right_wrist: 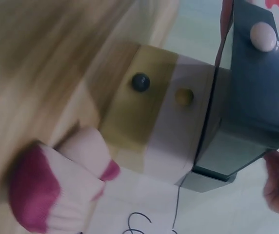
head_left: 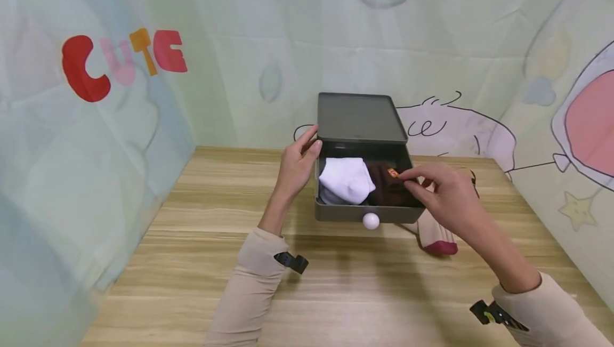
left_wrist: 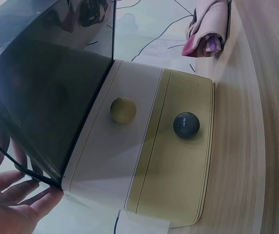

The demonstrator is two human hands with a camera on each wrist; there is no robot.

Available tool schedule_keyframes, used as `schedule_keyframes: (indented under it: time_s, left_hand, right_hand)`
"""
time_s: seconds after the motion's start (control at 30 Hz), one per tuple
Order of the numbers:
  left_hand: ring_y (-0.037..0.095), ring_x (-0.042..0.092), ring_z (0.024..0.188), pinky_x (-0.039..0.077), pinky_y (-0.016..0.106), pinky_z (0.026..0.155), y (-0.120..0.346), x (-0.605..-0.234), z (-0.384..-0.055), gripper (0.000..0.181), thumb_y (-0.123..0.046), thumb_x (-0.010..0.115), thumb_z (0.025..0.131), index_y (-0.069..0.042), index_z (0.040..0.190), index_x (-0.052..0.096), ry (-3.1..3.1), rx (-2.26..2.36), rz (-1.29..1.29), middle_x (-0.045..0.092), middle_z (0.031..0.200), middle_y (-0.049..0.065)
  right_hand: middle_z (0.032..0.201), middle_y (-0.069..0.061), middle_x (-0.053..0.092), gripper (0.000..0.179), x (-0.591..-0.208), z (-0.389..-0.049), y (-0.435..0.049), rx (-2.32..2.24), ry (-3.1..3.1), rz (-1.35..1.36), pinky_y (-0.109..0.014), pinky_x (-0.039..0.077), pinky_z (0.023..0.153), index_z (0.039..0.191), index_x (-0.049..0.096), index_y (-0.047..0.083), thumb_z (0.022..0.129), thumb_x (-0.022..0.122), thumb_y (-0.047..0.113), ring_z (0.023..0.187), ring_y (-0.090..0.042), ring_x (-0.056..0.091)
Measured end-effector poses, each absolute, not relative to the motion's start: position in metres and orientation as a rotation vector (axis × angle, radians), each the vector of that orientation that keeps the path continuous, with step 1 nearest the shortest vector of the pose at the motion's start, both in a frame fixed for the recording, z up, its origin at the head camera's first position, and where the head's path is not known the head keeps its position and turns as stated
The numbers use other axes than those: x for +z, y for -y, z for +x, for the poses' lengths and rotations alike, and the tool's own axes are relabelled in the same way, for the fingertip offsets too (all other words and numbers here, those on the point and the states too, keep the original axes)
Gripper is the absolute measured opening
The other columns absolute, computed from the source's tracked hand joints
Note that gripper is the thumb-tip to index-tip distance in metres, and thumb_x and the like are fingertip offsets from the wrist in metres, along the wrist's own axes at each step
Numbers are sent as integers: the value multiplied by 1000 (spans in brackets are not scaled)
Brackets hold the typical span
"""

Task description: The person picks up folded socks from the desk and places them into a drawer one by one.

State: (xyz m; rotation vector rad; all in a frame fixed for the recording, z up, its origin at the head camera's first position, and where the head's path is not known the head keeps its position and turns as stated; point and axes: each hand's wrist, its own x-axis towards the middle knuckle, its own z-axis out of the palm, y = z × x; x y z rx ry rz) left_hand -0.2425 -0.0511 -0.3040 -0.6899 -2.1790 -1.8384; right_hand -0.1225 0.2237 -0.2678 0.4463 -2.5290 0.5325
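A grey drawer (head_left: pixel 384 214) with a white knob (head_left: pixel 371 221) is pulled out of a small drawer unit. In it, a folded white sock (head_left: pixel 346 179) lies on the left, and dark brown folded cloth (head_left: pixel 381 190), probably a sock, on the right. My right hand (head_left: pixel 446 192) pinches at a small orange label (head_left: pixel 393 172) on the brown cloth; the label is partly hidden. My left hand (head_left: pixel 295 168) rests against the drawer's left side, its fingers fairly straight. In the left wrist view, its fingertips (left_wrist: pixel 49 199) touch the drawer's edge.
Beige socks with dark pink ends (head_left: pixel 438 235) lie on the wooden table (head_left: pixel 230 219), right of the unit. Under the grey drawer sit a shut white drawer (left_wrist: pixel 105 151) and a shut yellow one (left_wrist: pixel 176 165). A printed cloth wall (head_left: pixel 249 43) stands close behind.
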Motion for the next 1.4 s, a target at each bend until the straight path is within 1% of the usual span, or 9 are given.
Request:
schedule_keyframes:
  time_s: [0.13, 0.3, 0.4, 0.57, 0.8, 1.07, 1.17, 1.3, 1.4]
  left_hand:
    - [19, 46, 130, 40, 34, 106, 50, -304, -242, 45, -23, 47, 98, -11, 141, 42, 2182, -1842, -689, 42, 146, 6]
    - [21, 47, 130, 40, 35, 106, 49, -303, -243, 44, -23, 47, 98, -11, 140, 43, 2177, -1841, -680, 43, 145, 5]
    - [22, 47, 129, 39, 35, 106, 50, -304, -243, 44, -21, 47, 98, -10, 140, 43, 2173, -1836, -679, 44, 145, 5]
    - [25, 48, 128, 39, 36, 107, 51, -305, -244, 43, -19, 47, 98, -8, 139, 44, 2163, -1824, -670, 45, 144, 7]
    - [25, 46, 129, 39, 36, 106, 50, -305, -243, 43, -20, 46, 98, -8, 139, 44, 2157, -1835, -671, 45, 144, 9]
    - [21, 47, 129, 40, 35, 106, 50, -301, -244, 43, -23, 46, 98, -9, 139, 44, 2158, -1836, -674, 45, 144, 6]
    - [21, 48, 128, 41, 36, 105, 51, -302, -243, 43, -23, 45, 99, -9, 139, 44, 2155, -1845, -681, 46, 143, 8]
    - [18, 56, 112, 47, 36, 96, 52, -303, -242, 43, -24, 45, 99, -11, 140, 44, 2167, -1856, -676, 54, 135, 10]
    - [17, 58, 109, 48, 35, 94, 52, -302, -241, 43, -23, 45, 99, -10, 140, 44, 2166, -1867, -675, 55, 133, 10]
  right_hand:
    - [82, 5, 67, 19, -278, -102, -222, 832, 2326, 258, -13, 41, 52, 96, 72, 23, 80, 73, 12, 60, -5, 51]
    - [74, -4, 68, 15, -296, -72, -205, 1227, 2224, 143, -22, 49, 44, 96, 71, 19, 82, 71, 15, 56, -10, 59]
    - [74, -4, 70, 18, -308, -62, -187, 1385, 2225, 114, -29, 54, 47, 100, 68, 15, 82, 71, 17, 59, -13, 66]
    - [83, -14, 72, 30, -319, -59, -158, 1580, 2209, 72, -33, 57, 58, 108, 63, 9, 80, 72, 10, 66, -15, 70]
    - [87, -15, 71, 30, -326, -65, -138, 1688, 2147, 51, -36, 58, 61, 103, 61, 6, 76, 76, 11, 72, -20, 70]
    - [80, 2, 70, 27, -337, -91, -145, 1537, 2165, 111, -29, 57, 61, 98, 62, 20, 76, 77, 26, 68, -14, 68]
    - [80, 1, 70, 25, -324, -99, -142, 1481, 2198, 109, -26, 57, 62, 98, 63, 16, 77, 76, 23, 71, -14, 68]
    - [82, -9, 71, 23, -305, -111, -135, 1452, 2239, 92, -22, 56, 62, 97, 63, 5, 79, 74, 14, 74, -20, 69]
    - [84, -13, 71, 22, -301, -127, -135, 1445, 2255, 88, -21, 56, 61, 97, 62, 2, 80, 73, 11, 75, -22, 69]
